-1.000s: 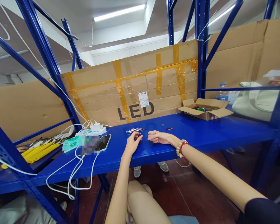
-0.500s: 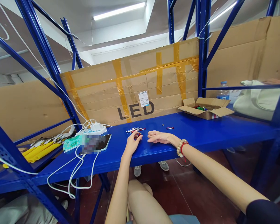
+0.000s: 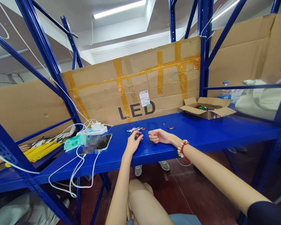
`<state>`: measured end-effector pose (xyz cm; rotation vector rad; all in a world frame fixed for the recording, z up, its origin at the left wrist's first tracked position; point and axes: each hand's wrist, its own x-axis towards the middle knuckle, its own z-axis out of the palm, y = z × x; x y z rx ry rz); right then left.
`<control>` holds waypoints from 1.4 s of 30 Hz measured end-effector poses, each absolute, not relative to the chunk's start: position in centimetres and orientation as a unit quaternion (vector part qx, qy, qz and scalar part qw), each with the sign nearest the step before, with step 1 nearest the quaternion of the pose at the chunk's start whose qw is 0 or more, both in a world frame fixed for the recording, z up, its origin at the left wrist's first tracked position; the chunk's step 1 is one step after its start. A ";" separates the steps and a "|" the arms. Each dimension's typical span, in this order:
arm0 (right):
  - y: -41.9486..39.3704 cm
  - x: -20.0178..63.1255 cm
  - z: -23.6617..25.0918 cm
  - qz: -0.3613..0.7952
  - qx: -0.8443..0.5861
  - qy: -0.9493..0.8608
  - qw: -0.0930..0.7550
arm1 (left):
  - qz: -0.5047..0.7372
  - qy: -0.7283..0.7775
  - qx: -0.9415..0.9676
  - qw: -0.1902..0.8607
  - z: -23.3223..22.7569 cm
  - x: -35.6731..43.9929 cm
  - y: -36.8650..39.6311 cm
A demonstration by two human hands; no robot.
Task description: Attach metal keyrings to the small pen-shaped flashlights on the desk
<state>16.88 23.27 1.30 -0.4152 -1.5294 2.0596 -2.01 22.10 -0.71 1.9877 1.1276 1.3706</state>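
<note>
Just below center, the left hand [image 3: 132, 143] pinches a small red piece [image 3: 139, 134] beside a pen pile [image 3: 136, 129]; apart from it, the right hand [image 3: 159, 136] is curled, contents hidden; 1 red pen barrel [image 3: 171, 127] lies right of center.

Left hand [image 3: 134, 141] was held with fingers [image 3: 132, 135] bent, right hand [image 3: 160, 136] was held apart to its right, fingers curled, forearms [image 3: 212, 161] were extended behind both.

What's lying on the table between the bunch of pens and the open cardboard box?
In the head view, a tiny shiny piece and a slim red piece lie between the pens and the open cardboard box.
</note>
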 end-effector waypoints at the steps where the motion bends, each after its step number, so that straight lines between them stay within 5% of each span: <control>1: 23.3 16.9 1.3 0.768 -0.148 -0.565 0.264 | 0.500 0.411 0.724 0.237 -0.7 -2.0 22.1; 17: 23.6 16.9 1.3 0.784 -0.144 -0.543 0.262 | 0.494 0.414 0.729 0.229 -0.6 -2.0 22.0; 42: 22.4 15.9 1.2 0.647 -0.248 -0.652 0.309 | 0.507 0.415 0.713 0.250 -0.6 -1.8 21.4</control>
